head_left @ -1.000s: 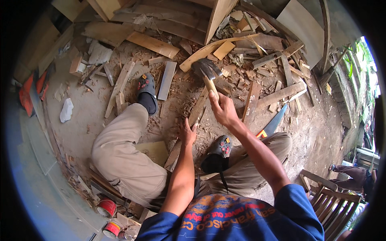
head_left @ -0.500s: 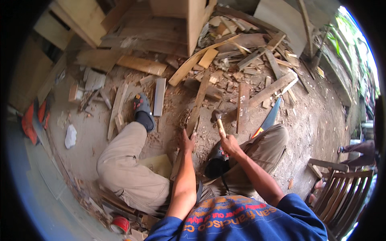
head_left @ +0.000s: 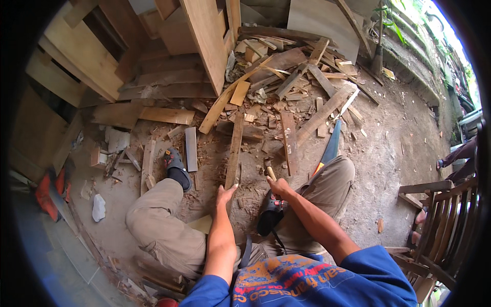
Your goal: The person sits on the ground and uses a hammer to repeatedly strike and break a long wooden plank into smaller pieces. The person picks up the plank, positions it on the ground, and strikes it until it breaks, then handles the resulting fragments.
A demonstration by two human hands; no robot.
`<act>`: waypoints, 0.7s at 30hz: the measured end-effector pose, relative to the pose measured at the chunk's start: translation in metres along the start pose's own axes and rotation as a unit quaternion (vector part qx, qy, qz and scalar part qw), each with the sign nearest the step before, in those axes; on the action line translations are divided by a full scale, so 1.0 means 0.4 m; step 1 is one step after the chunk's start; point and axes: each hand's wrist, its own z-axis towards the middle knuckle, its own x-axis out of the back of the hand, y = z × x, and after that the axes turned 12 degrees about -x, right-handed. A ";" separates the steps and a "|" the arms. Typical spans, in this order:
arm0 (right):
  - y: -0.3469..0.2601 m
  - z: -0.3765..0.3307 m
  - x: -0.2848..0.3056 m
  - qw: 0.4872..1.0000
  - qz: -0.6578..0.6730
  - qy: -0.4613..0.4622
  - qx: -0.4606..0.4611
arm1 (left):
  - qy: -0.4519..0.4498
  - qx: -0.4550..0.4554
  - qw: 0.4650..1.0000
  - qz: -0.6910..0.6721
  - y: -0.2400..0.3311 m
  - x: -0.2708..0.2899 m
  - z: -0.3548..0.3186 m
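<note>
The person's left hand [head_left: 225,195] is clasping a narrow wooden plank [head_left: 235,151]; apart, to its right, the right hand [head_left: 279,188] is gripping what looks like a wooden-handled hammer [head_left: 271,174]

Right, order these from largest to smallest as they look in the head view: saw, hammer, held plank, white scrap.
1. Held plank
2. Saw
3. White scrap
4. Hammer, partly hidden by the right hand
Judged by what shows.

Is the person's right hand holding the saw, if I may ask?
No, the right hand grips the hammer, while the saw lies apart from it, near the right knee.
</note>
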 end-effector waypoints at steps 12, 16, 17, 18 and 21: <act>0.026 0.027 0.022 1.000 -0.015 0.026 -0.010 | 0.128 0.072 0.966 0.211 0.084 -0.073 -0.040; -0.006 -0.019 0.016 0.999 -0.031 0.015 0.018 | 0.235 0.069 0.940 0.238 -0.028 -0.067 -0.017; -0.004 -0.018 0.020 0.999 -0.035 0.016 0.011 | 0.237 0.075 0.939 0.238 -0.031 -0.074 -0.016; -0.003 -0.017 0.023 0.999 -0.039 0.017 0.005 | 0.239 0.081 0.938 0.239 -0.033 -0.080 -0.014; -0.008 -0.019 0.020 0.998 -0.056 0.020 0.003 | 0.239 0.088 0.936 0.244 -0.051 -0.088 -0.008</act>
